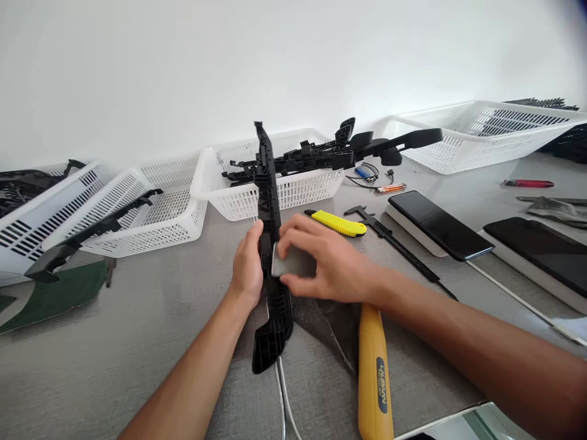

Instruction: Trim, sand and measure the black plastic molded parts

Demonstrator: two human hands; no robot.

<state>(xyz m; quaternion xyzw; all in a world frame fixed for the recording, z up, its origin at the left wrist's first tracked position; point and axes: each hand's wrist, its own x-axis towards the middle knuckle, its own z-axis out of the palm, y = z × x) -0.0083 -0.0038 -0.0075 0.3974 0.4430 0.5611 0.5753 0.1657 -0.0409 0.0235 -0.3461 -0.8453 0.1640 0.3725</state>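
My left hand (246,266) grips a long black plastic part (266,189) by its left side, holding it nearly upright. Ribs and clips run along the part, and its lower end flares to the left. My right hand (332,256) is closed on a flat grey block (293,264) with rounded corners, whose left edge meets the part. Some of the block is hidden by the fingers. Below my right wrist lies a yellow handle (373,373) with lettering on it. A dark cloth (328,327) is under that hand.
White baskets (238,201) with black plastic parts line the wall; another basket (458,150) is at right. A yellow utility knife (337,222), a caliper (394,241), two phones on white boxes (440,223) and a red pen-like item (528,183) lie rightward. Green cloth (68,293) is left.
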